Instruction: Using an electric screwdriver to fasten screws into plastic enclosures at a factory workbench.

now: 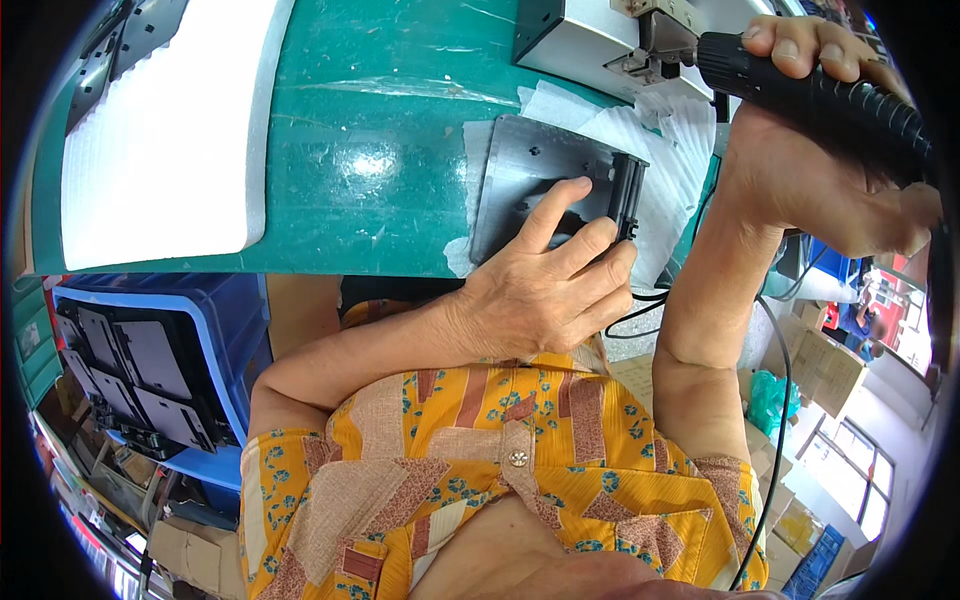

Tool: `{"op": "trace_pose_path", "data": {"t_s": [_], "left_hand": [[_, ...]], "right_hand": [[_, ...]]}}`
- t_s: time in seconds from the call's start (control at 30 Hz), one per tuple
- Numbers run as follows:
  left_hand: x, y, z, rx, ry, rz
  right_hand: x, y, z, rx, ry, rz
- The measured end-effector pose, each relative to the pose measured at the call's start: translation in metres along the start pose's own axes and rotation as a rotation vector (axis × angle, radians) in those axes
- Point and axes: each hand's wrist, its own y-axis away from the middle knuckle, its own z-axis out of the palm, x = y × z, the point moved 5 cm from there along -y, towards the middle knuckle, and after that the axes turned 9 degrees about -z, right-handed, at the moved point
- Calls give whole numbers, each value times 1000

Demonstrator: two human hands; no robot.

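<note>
A dark grey metal plate [515,165] with small holes lies near the table's front edge, on thin white foam sheet [672,180]. Along its right side runs a black slotted strip [625,190]. My left hand [545,285] rests on the plate, index finger stretched out and the other fingers spread toward the strip. Raised at the upper right, my right hand [800,185] is wrapped round a black electric screwdriver [745,75]. Its front end points left, close to a metal fixture [665,40] on a silver box [590,45]. The bit's tip is hard to make out.
White foam sheets [170,140] are stacked on the green tabletop [370,130] at the left, with dark metal parts [125,40] behind. Below the table edge stands a blue crate [250,350] with several dark plates. A black cable [785,400] hangs at the right.
</note>
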Motion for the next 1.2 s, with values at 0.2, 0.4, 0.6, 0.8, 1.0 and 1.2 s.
{"op": "trace_pose_path", "data": {"t_s": [0.2,0.4,0.6,0.8,1.0,1.2], "left_hand": [[0,1,-1,-16,19,-7],[0,3,0,-19,23,-14],[-12,3,3,-101,71,-92],[-33,5,5,-9,151,12],[-38,1,-6,0,404,-27],[-36,3,-6,2,392,-23]], "right_hand": [[-2,1,5,-29,5,18],[-16,22,13,-65,-13,126],[-58,97,16,202,-62,68],[-90,141,8,196,62,142],[-77,156,22,141,21,119],[-76,158,19,31,6,152]]}}
